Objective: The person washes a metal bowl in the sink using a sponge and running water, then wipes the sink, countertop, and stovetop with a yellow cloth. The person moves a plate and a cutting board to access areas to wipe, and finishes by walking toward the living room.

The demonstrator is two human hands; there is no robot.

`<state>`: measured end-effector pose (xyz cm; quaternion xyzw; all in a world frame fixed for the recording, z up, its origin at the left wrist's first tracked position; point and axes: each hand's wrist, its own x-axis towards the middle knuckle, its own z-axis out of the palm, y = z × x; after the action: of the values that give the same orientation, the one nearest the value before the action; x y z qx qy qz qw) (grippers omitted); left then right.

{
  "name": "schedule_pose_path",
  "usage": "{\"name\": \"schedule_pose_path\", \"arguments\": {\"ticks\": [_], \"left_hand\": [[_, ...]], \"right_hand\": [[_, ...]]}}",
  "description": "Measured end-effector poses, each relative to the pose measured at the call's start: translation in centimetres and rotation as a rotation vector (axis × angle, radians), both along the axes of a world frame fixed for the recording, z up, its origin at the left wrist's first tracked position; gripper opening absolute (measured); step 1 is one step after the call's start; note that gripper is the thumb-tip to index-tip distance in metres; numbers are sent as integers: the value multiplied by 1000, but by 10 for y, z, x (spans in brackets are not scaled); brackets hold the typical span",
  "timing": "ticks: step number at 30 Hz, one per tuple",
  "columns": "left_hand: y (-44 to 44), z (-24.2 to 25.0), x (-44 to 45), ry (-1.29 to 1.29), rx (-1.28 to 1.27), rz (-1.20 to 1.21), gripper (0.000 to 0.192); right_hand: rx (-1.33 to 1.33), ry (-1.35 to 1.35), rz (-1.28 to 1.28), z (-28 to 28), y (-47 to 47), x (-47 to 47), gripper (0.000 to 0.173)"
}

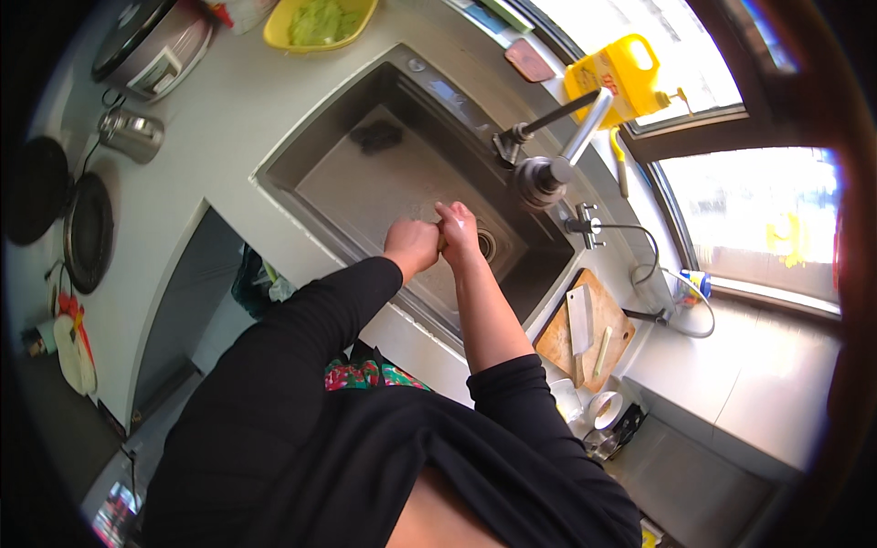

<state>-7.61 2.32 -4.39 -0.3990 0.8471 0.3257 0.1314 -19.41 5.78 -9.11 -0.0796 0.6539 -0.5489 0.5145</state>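
My left hand (411, 243) and my right hand (458, 231) meet above the sink basin (336, 185), close to the drain (487, 243). The left one is curled into a fist. Between them shows a bit of a small tan item (442, 242); the fingers hide most of it, so its kind is unclear. White, perhaps foam or glare, marks the right hand. At the basin's far end lies a dark patch (377, 137), possibly a cloth. The faucet head (542, 181) hangs to the right of my hands.
A cleaver (579, 322) and a pale green stalk (603, 351) rest on a wooden cutting board (620, 327) right of the sink. Behind the faucet stands a yellow pump jug (610, 79). A yellow basin (274, 27) holds leafy greens; a metal pitcher (131, 133) stands left.
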Motion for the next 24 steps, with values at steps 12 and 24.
{"name": "schedule_pose_path", "arguments": {"ticks": [12,24], "left_hand": [[-16,-36,57,465,88,39,74],[-74,-23,176,244,-735,89,47]], "right_hand": [[267,1015,16,34,67,-39,59],[418,1690,-93,10,2,-173,55]]}}
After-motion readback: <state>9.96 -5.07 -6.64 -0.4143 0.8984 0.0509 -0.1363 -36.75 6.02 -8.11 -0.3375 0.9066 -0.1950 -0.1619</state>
